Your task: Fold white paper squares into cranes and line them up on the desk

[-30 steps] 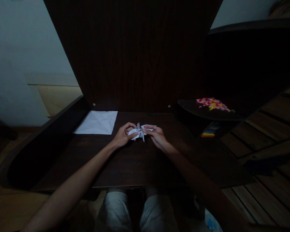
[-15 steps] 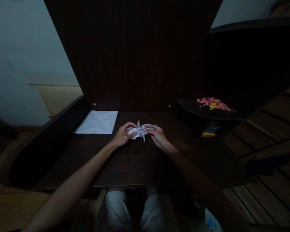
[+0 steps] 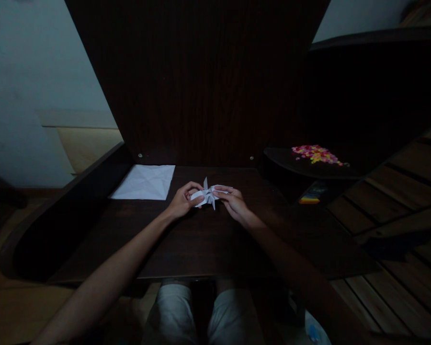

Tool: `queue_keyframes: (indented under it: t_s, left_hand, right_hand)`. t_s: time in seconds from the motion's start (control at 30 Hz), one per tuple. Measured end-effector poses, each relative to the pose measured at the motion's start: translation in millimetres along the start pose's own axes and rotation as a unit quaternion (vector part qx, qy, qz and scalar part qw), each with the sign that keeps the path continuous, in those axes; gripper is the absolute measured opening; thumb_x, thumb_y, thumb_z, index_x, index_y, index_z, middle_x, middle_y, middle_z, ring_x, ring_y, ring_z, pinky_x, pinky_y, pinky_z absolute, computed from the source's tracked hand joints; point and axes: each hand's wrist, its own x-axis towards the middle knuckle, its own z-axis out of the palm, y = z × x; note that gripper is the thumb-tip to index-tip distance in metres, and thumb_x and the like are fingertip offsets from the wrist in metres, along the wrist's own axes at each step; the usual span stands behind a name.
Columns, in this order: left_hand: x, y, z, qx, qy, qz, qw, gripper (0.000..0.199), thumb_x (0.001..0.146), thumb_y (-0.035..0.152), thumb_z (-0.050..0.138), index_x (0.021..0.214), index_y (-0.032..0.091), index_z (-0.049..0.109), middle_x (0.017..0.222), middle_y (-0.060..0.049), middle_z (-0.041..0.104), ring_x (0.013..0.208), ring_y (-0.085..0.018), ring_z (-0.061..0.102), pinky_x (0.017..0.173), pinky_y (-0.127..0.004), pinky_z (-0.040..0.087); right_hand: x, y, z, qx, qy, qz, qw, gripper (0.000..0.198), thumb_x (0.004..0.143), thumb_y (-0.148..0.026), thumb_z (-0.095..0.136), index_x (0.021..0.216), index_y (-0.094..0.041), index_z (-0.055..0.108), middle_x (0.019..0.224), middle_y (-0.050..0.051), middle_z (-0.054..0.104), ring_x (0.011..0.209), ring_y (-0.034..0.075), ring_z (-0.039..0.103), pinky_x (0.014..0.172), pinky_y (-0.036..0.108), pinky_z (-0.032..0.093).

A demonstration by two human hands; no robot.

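Between my hands, over the dark desk, is a white origami crane (image 3: 209, 195), its pointed ends sticking up and down from the middle. My left hand (image 3: 184, 199) pinches its left wing, thumb on top and fingers curled behind. The right wing is gripped by my right hand (image 3: 233, 200), with the thumb near the centre fold and the fingers along the far side. Parts of both wings are hidden under the fingers. A creased stack of white paper (image 3: 143, 182) lies at the back left of the desk.
The brown desk top (image 3: 201, 244) has a raised side board (image 3: 57, 215) at left and a tall back panel (image 3: 208, 86). On a small curved shelf (image 3: 280, 160) at right sits a pile of pink and yellow bits (image 3: 319, 154). Below it is a yellow-edged object (image 3: 310, 199).
Almost nothing differs. Both hands keep their hold on the crane, and the view has barely shifted.
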Motion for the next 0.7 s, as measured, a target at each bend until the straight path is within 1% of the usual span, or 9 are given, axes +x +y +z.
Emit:
queue_keyframes:
  t_s: [0.17, 0.33, 0.43, 0.7]
  left_hand:
    - [0.0, -0.1, -0.2, -0.003, 0.001, 0.001, 1.000, 0.040, 0.064, 0.030, 0.077, 0.091, 0.015, 0.052, 0.073, 0.001, 0.060, 0.060, -0.010, 0.056, 0.055, -0.021, 0.046]
    - [0.5, -1.0, -1.0, -0.011, 0.007, -0.003, 1.000, 0.041, 0.062, 0.029, 0.078, 0.091, 0.015, 0.053, 0.075, 0.000, 0.061, 0.063, -0.010, 0.058, 0.056, -0.020, 0.047]
    - [0.3, -1.0, -0.5, -0.017, 0.006, -0.008, 1.000, 0.041, 0.062, 0.029, 0.078, 0.091, 0.015, 0.052, 0.074, 0.000, 0.061, 0.062, -0.010, 0.057, 0.054, -0.020, 0.046]
    - [-0.2, -1.5, -0.1, -0.019, 0.007, -0.005, 1.000, 0.042, 0.062, 0.029, 0.077, 0.092, 0.014, 0.052, 0.077, -0.001, 0.061, 0.062, -0.010, 0.058, 0.054, -0.021, 0.047]
  right_hand:
    - [0.4, 0.6, -0.3, 0.010, -0.001, 0.007, 1.000, 0.028, 0.047, -0.018, 0.082, 0.073, -0.017, 0.071, 0.074, 0.003, 0.071, 0.070, 0.015, 0.065, 0.074, 0.029, 0.051]
    - [-0.1, 0.8, -0.4, 0.014, 0.004, 0.011, 1.000, 0.027, 0.048, -0.018, 0.081, 0.074, -0.016, 0.071, 0.075, 0.003, 0.071, 0.070, 0.014, 0.065, 0.073, 0.027, 0.051]
    - [0.1, 0.2, -0.5, 0.013, 0.003, 0.012, 1.000, 0.026, 0.049, -0.017, 0.080, 0.073, -0.017, 0.071, 0.075, 0.002, 0.071, 0.070, 0.014, 0.065, 0.073, 0.026, 0.050]
    - [0.3, -0.5, -0.7, 0.015, 0.005, 0.015, 1.000, 0.025, 0.049, -0.015, 0.080, 0.073, -0.017, 0.071, 0.074, 0.002, 0.071, 0.070, 0.014, 0.065, 0.073, 0.027, 0.051]
